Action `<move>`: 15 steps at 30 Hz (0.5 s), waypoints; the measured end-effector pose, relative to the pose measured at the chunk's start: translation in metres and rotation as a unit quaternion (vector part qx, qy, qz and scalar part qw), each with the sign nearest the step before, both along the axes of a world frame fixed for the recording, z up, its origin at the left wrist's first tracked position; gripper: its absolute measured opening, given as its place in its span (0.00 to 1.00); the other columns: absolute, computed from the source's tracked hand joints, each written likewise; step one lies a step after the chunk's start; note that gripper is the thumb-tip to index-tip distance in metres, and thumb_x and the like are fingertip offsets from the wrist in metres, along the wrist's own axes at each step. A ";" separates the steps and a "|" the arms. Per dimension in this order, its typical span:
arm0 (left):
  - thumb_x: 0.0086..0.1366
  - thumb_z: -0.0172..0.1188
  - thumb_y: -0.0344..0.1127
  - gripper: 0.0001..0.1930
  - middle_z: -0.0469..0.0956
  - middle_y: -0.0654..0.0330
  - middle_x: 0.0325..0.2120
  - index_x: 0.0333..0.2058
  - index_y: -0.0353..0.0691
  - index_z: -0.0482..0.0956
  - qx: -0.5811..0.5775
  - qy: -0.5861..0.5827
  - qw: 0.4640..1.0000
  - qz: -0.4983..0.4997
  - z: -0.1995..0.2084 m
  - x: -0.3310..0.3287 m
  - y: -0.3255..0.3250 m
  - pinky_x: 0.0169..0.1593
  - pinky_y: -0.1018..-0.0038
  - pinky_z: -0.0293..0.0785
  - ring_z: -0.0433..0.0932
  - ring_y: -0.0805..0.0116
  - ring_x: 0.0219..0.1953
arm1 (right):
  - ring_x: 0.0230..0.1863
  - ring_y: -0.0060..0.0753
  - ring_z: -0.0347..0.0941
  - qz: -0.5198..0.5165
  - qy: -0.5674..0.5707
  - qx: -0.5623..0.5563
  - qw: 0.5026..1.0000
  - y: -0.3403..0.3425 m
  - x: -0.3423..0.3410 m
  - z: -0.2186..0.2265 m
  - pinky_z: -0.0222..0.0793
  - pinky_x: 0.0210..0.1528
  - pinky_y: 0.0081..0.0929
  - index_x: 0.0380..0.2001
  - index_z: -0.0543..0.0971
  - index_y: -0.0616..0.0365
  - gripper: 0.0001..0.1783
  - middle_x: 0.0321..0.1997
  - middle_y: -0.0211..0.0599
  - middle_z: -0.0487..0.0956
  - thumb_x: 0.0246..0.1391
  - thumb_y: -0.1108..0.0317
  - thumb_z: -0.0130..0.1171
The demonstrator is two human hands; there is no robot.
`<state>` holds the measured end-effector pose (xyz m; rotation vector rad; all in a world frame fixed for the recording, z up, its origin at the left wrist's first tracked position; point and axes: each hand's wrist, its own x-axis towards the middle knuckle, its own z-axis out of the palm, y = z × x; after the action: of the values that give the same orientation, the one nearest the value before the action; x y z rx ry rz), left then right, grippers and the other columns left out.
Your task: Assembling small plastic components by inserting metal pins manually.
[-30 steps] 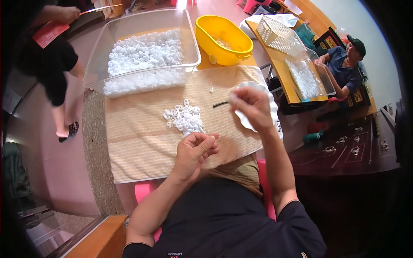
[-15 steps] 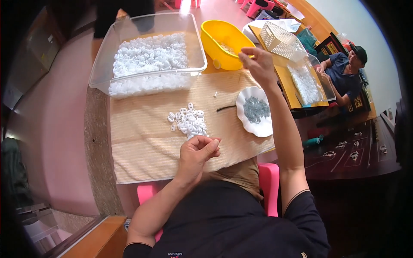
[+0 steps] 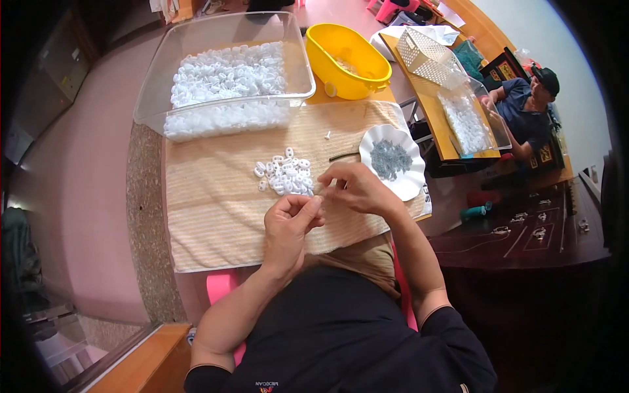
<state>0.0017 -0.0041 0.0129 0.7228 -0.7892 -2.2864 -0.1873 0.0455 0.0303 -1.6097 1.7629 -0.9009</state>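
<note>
My left hand (image 3: 285,229) is closed in a pinch at the near edge of the pile, thumb against forefinger; whatever it grips is too small to make out. Just right of it hovers my right hand (image 3: 357,188), its fingers bent and drawn together, tips close to the left fingertips. Anything in it is hidden. A pile of small white oval plastic pieces with holes (image 3: 285,173) lies on the striped cloth (image 3: 216,216). Beside my right hand stands a white scalloped dish (image 3: 409,185) of small grey pieces (image 3: 390,160).
A large clear bin (image 3: 223,105) full of white pieces stands at the far left, with a yellow tub (image 3: 347,56) beside it. A thin dark stick (image 3: 343,156) and a small white peg (image 3: 327,135) lie on the cloth. Another person (image 3: 524,108) sits at a side table (image 3: 419,98).
My right hand has come back from the yellow tub's rim, moving down and left to my left hand. The left hand stays pinched, nearly in place. The view has shifted slightly.
</note>
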 end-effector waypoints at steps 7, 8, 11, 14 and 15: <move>0.63 0.61 0.29 0.05 0.79 0.57 0.33 0.33 0.36 0.75 0.009 0.009 1.000 0.008 -0.003 0.003 -0.001 0.35 0.78 0.76 0.75 0.76 0.29 | 0.35 0.45 0.75 0.024 0.153 -0.001 0.988 0.008 0.021 -0.002 0.70 0.35 0.35 0.36 0.79 0.60 0.14 0.33 0.42 0.77 0.47 0.65 0.65; 0.63 0.61 0.29 0.05 0.79 0.57 0.33 0.33 0.36 0.75 0.006 0.012 1.000 0.008 -0.003 0.004 -0.001 0.35 0.78 0.76 0.75 0.76 0.29 | 0.34 0.45 0.75 0.008 0.148 -0.015 0.989 0.009 0.023 -0.003 0.70 0.34 0.35 0.35 0.80 0.59 0.12 0.32 0.42 0.77 0.47 0.65 0.64; 0.63 0.61 0.29 0.05 0.79 0.58 0.32 0.33 0.36 0.75 0.005 0.014 1.000 0.011 -0.002 0.004 -0.001 0.35 0.79 0.77 0.76 0.76 0.29 | 0.33 0.46 0.75 0.010 0.147 -0.010 0.989 0.008 0.025 -0.004 0.70 0.34 0.35 0.33 0.81 0.59 0.10 0.30 0.41 0.77 0.48 0.65 0.64; 0.62 0.61 0.29 0.04 0.79 0.58 0.32 0.33 0.36 0.75 0.007 0.013 1.000 0.009 -0.003 0.004 -0.001 0.34 0.79 0.77 0.76 0.76 0.29 | 0.32 0.46 0.75 0.003 0.154 -0.026 0.988 0.011 0.025 -0.008 0.70 0.34 0.36 0.32 0.81 0.59 0.10 0.30 0.41 0.78 0.48 0.65 0.63; 0.62 0.61 0.29 0.04 0.79 0.59 0.32 0.33 0.37 0.75 0.009 0.012 1.000 0.012 -0.003 0.004 -0.001 0.34 0.79 0.77 0.76 0.76 0.29 | 0.32 0.46 0.75 0.001 0.154 -0.028 0.988 0.012 0.025 -0.009 0.70 0.34 0.37 0.32 0.81 0.59 0.09 0.30 0.41 0.78 0.48 0.65 0.63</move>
<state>0.0058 -0.0048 0.0100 0.7094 -0.7451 -2.2788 -0.1622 0.0577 0.0215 -1.8673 1.9555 -0.7378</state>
